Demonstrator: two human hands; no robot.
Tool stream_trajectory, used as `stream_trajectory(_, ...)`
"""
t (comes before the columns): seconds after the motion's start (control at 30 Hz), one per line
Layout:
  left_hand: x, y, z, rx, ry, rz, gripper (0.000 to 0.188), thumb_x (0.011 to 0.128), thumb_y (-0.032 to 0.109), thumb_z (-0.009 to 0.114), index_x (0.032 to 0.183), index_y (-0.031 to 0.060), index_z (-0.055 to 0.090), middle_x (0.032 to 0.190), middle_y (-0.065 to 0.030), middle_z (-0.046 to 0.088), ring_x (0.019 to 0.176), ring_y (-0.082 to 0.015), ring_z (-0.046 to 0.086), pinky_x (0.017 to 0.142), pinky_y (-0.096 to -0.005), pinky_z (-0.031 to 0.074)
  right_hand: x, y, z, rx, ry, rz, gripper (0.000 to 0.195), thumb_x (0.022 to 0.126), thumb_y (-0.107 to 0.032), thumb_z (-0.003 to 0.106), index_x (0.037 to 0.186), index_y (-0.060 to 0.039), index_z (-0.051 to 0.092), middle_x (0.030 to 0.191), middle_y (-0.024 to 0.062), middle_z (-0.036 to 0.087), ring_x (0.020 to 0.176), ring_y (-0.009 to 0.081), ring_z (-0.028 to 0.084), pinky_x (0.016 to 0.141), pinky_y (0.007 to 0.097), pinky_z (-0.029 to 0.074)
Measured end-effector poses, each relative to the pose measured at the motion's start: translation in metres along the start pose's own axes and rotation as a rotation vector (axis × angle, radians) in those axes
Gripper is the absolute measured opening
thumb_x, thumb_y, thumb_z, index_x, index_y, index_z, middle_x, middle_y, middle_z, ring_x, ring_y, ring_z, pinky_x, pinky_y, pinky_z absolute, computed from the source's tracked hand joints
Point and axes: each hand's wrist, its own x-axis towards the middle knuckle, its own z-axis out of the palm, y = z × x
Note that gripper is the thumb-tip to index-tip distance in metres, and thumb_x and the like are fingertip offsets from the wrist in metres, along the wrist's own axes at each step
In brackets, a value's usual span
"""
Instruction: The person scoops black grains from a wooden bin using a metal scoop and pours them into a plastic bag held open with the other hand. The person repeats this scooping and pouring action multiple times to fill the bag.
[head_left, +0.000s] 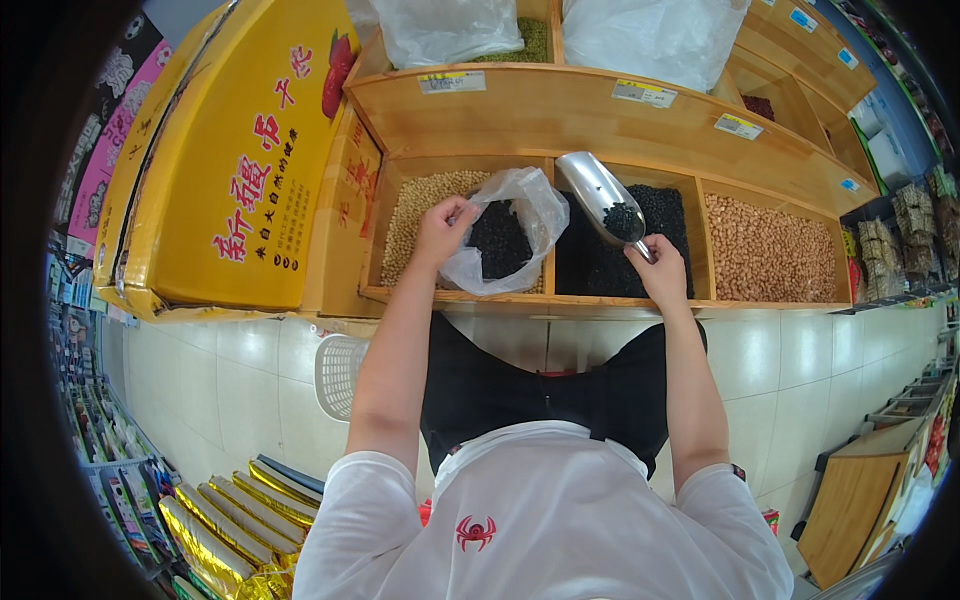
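My left hand (444, 231) pinches the rim of a clear plastic bag (546, 217), whose mouth gapes upward. Black beans (496, 244) lie inside it. The bag sits over a wooden compartment of pale soybeans (409, 217). In my right hand (658, 268) is the handle of a shiny metal scoop (589, 184). A small heap of black beans (622, 220) rests at the scoop's handle end, and its lip points away from me, up and left. Beneath the scoop is a compartment of loose black beans (664, 206).
Brown-pink beans or peanuts (772, 251) fill the compartment at right. Wooden dividers (700, 240) separate the bins. Plastic sheets (652, 37) cover bins on the upper tier. A tall yellow carton (225, 165) stands at left. A white plastic basket (337, 379) is on the floor.
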Motion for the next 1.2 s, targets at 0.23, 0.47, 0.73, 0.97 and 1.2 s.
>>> stream_trajectory(0.23, 0.001, -0.002, 0.000, 0.021, 0.007, -0.032, 0.012, 0.099, 0.014, 0.074, 0.096, 0.0023, 0.074, 0.080, 0.0045, 0.066, 0.076, -0.0047, 0.056, 0.070, -0.0235, 0.045, -0.030, -0.065, -0.024, 0.123, -0.127, -0.185, 0.022, 0.092, -0.018, 0.082, 0.103, -0.0020, 0.071, 0.089, 0.0052, 0.073, 0.075, 0.0127, 0.066, 0.070, 0.0301, 0.053)
stream_trajectory(0.47, -0.003, 0.009, 0.001, -0.027, -0.015, 0.026, 0.014, 0.103, 0.014, 0.071, 0.096, 0.0017, 0.072, 0.079, 0.0068, 0.060, 0.073, -0.0033, 0.050, 0.066, -0.0222, 0.040, -0.049, -0.145, -0.070, -0.577, -0.198, -0.516, 0.022, 0.086, -0.026, 0.083, 0.102, -0.0123, 0.075, 0.092, 0.0042, 0.070, 0.083, 0.0303, 0.071, 0.071, 0.0409, 0.056)
stream_trajectory(0.73, 0.000, 0.004, 0.000, 0.011, 0.008, -0.009, 0.017, 0.099, 0.017, 0.075, 0.094, 0.0020, 0.072, 0.076, 0.0059, 0.062, 0.071, -0.0041, 0.050, 0.065, -0.0237, 0.042, -0.055, -0.162, -0.078, -0.822, -0.247, -0.493, 0.023, 0.085, -0.029, 0.083, 0.100, -0.0122, 0.075, 0.090, 0.0054, 0.069, 0.085, 0.0298, 0.072, 0.071, 0.0428, 0.057)
stream_trajectory(0.97, -0.001, 0.005, 0.001, -0.011, 0.010, -0.008, 0.015, 0.099, 0.016, 0.074, 0.093, 0.0023, 0.072, 0.075, 0.0071, 0.060, 0.070, -0.0038, 0.049, 0.065, -0.0233, 0.041, -0.061, -0.171, -0.083, -0.813, -0.205, -0.461, 0.023, 0.084, -0.028, 0.084, 0.099, -0.0123, 0.075, 0.090, 0.0052, 0.070, 0.085, 0.0295, 0.072, 0.070, 0.0435, 0.056)
stream_trajectory(1.2, -0.002, 0.007, 0.001, -0.011, 0.002, -0.010, 0.016, 0.099, 0.016, 0.074, 0.093, 0.0022, 0.072, 0.075, 0.0074, 0.059, 0.070, -0.0038, 0.048, 0.065, -0.0233, 0.040, -0.066, -0.176, -0.102, -0.736, -0.127, -0.464, 0.025, 0.084, -0.025, 0.084, 0.104, -0.0124, 0.077, 0.092, 0.0055, 0.071, 0.083, 0.0301, 0.072, 0.071, 0.0417, 0.055)
